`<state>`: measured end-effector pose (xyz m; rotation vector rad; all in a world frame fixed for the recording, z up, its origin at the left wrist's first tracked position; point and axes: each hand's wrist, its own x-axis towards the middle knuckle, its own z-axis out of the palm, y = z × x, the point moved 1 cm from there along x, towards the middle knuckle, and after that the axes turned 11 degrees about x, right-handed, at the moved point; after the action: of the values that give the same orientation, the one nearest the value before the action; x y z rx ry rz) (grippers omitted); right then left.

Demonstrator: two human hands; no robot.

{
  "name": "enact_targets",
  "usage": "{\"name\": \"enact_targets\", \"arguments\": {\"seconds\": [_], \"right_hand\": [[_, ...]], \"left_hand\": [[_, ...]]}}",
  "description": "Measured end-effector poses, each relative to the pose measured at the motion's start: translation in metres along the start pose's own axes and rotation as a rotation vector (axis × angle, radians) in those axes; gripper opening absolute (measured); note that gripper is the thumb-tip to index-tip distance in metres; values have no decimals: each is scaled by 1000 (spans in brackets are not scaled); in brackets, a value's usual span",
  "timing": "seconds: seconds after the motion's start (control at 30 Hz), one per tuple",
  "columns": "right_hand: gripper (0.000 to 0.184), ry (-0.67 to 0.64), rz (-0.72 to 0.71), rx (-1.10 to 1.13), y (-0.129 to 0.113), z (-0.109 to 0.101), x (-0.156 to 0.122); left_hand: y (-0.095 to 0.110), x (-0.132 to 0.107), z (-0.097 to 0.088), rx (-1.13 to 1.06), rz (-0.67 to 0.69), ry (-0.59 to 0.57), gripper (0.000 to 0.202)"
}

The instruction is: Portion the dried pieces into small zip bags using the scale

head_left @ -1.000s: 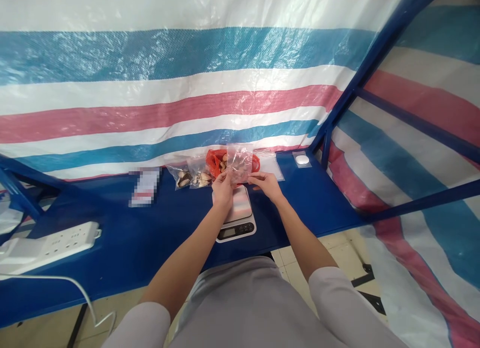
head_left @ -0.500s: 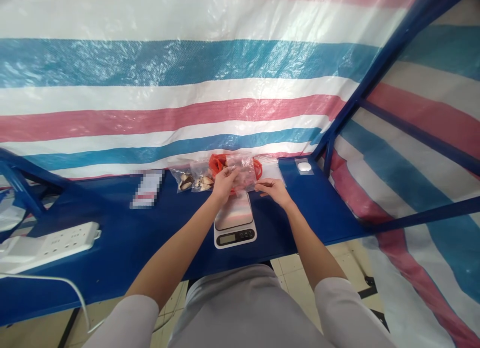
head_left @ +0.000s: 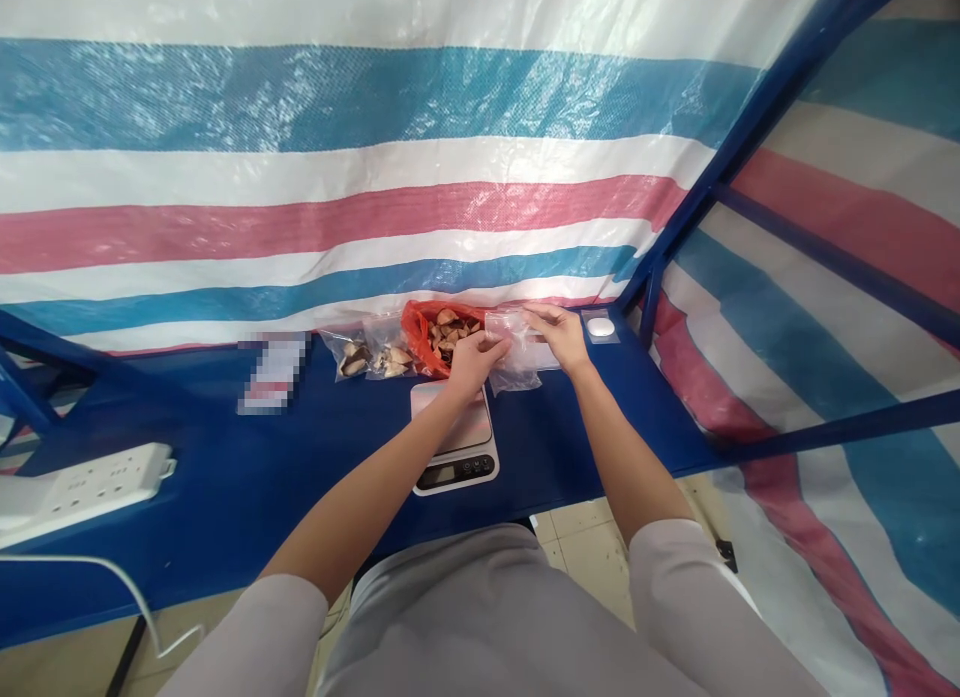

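Observation:
A clear plastic bag hangs between my two hands, beside the red bag. My left hand pinches its left edge. At its upper right, the fingers of my right hand close on the bag. The red plastic bag stands open and holds many brown dried pieces, which look like mushroom slices. In front of it lies a white kitchen scale, its plate partly under my left forearm. To the left rest two clear bags, one with dark pieces, one with paler pieces.
On the blue table are a blurred-out packet, a white power strip with a cable, and a small clear packet with a white oval item at right. Blue metal bars and striped plastic sheeting close off the back.
My right hand has moved up and away from the table edge, and the clear bag has shifted right, off the red bag. The red bag's brown contents now show. The view has shifted slightly.

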<state>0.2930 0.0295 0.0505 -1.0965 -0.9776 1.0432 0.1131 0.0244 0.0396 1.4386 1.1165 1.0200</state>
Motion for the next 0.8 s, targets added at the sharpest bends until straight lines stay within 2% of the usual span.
{"name": "enact_targets", "arguments": {"seconds": [0.17,0.27,0.33,0.4,0.5,0.57,0.63,0.8], "right_hand": [[52,14,36,6,7,-27,10],[53,13,90,22,11,-45,20],[54,17,118,43,15,-54,29],[54,25,132,57,21,-59,39],[51,28,160,21,32,-61,52],[48,31,170,-30,41,-60,59],[45,49,156,-73,49,-57,65],[39,57,79,-194,64,-55,76]], "left_hand": [[-1,-1,4,169,120,48,19],[1,-8,3,385,318,103,32],[1,-13,5,586,475,110,32],[0,-17,13,766,616,75,26],[-5,-18,31,978,751,-58,23],[-11,-16,44,1102,760,-152,23],[-17,-14,55,1204,716,-212,24],[-33,-11,69,1337,627,-223,33]]}}
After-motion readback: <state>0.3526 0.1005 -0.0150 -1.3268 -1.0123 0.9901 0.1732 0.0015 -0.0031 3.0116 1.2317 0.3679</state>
